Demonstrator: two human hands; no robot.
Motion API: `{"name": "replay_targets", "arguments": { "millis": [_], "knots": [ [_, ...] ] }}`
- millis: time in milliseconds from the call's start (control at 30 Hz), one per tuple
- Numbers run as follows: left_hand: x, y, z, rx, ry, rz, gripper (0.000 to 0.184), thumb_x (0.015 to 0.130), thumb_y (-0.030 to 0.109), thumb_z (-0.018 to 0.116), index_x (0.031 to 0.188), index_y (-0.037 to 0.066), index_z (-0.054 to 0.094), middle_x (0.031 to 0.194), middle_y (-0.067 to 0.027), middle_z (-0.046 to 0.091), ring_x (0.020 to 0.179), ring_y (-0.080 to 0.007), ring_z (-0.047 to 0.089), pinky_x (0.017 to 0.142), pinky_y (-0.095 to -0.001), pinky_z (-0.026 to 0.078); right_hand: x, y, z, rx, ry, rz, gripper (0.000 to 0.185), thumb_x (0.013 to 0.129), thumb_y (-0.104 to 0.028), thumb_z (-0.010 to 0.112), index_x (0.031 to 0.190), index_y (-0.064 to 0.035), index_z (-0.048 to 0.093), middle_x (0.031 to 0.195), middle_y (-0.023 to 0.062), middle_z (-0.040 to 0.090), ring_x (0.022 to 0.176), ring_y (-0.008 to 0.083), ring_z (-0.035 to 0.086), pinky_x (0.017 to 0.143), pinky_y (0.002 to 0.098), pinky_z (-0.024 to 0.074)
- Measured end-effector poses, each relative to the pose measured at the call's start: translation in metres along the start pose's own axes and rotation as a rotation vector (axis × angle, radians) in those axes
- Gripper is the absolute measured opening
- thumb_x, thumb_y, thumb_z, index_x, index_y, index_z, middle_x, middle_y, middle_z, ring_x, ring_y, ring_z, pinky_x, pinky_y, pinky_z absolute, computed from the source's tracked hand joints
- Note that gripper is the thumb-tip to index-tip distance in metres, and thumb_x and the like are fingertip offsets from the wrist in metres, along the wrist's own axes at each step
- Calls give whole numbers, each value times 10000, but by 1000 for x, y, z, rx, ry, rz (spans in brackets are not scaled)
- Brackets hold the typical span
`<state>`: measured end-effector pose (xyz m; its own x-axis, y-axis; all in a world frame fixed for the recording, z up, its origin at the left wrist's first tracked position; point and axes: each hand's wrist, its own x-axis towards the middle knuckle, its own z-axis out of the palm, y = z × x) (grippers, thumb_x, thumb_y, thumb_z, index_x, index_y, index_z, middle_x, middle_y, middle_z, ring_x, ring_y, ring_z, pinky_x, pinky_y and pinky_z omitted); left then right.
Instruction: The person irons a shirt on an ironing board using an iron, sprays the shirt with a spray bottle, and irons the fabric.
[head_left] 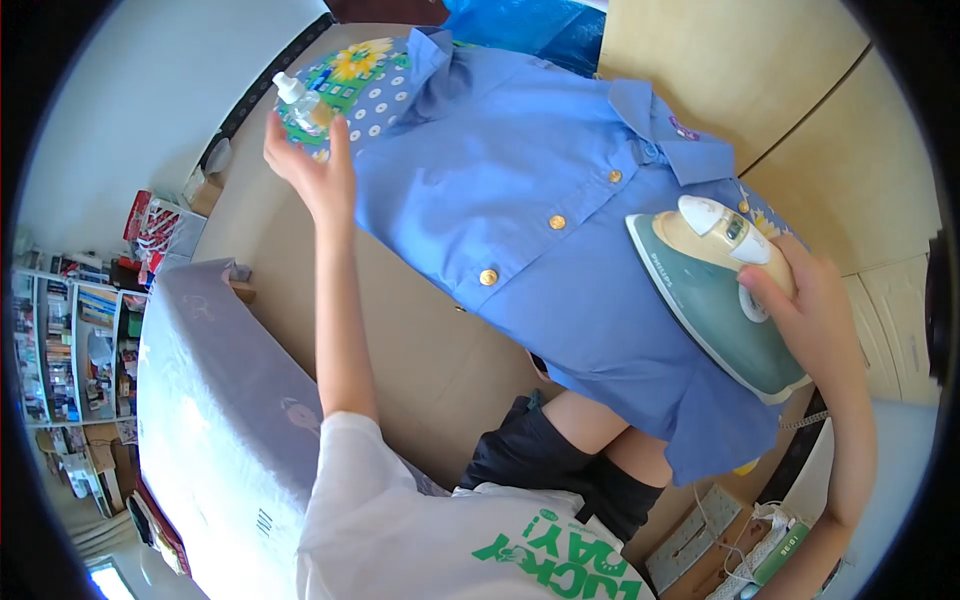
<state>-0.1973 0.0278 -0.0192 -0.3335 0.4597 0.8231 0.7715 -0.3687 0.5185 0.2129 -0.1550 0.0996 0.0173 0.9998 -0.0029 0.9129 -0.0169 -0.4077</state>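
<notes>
I judge this ironing: right hand (812, 298) clasps iron (705, 290) on shirt (480, 170); left hand (312, 172), fingers spread, must close to grip upper-left bottle (311, 112).

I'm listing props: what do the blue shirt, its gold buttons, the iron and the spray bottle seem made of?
Blue shirt: matte cloth, perhaps cotton blend, given its soft folds. Gold buttons: shiny, so metal or metallic-coated plastic. Iron: likely moulded plastic, by its smooth cream and teal shell. Spray bottle: see-through, probably plastic, with opaque white nozzle.
</notes>
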Motion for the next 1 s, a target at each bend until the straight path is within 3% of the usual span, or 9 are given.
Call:
{"name": "replay_targets", "arguments": {
  "millis": [67,167,233,333,433,567,667,800,1000],
  "knots": [
    [27,-52,14,149,90,18,795,755,256,757,1362,-28,328,1337,-210,397,1213,-295,407,1007,-405,344,-4,0,-2,18,-6,19,381,811,-372,677,906,-9,606,691,173,617,641,324,619,579,368,449],
    [45,-79,18,284,-120,-161,927,711,286,790,1391,-52,258,1313,-232,437,1197,-304,446,1007,-411,366,-8,1,-7,-3,-29,49,391,823,-369,663,949,-2,612,690,173,616,648,313,625,597,365,456],
    [47,-90,19,22,-351,-418,877,684,283,810,1345,-59,347,1246,-210,509,1126,-287,519,947,-394,428,-10,2,-6,19,-32,35,437,817,-344,671,1084,-7,592,842,191,636,770,315,630,690,360,474],
    [43,-71,9,157,-399,-264,768,669,269,822,1265,-51,458,1155,-177,579,996,-272,594,860,-357,477,-15,-2,-4,-137,180,-215,518,805,-287,690,1224,-28,529,1088,200,605,922,320,604,795,369,470],
    [20,-30,-9,-3,-316,-189,658,650,246,837,1168,-29,539,1088,-128,602,913,-224,610,817,-330,478,-25,-24,-12,-284,365,-430,618,770,-203,728,1309,-52,466,1240,177,535,1060,320,557,884,390,450],
    [-43,105,-56,-462,-400,-48,541,626,138,835,1066,5,550,1006,-62,595,788,-153,554,725,-309,469,-42,-61,33,377,100,-517,884,730,-182,777,1447,-90,267,1241,153,514,1074,264,532,919,392,428],
    [-100,183,-80,-546,-637,285,538,570,100,791,1055,13,577,866,-89,581,747,-242,574,642,-333,472,-47,-69,82,396,211,-578,776,733,-164,781,1368,3,368,1226,211,540,1093,355,559,912,394,461],
    [-178,226,-94,-724,-570,90,523,615,190,805,1055,0,597,858,-100,582,637,-251,578,519,-309,456,-85,-42,113,724,150,-602,753,780,-88,738,1388,9,306,1209,232,515,1033,330,572,887,385,457],
    [-223,210,-98,-669,-530,159,567,632,303,842,1098,76,613,1102,-72,573,1013,-321,520,837,-437,417,-84,-36,71,508,221,-258,628,810,-32,679,1346,-18,352,1024,188,594,812,244,607,732,320,496]
  ]
}}
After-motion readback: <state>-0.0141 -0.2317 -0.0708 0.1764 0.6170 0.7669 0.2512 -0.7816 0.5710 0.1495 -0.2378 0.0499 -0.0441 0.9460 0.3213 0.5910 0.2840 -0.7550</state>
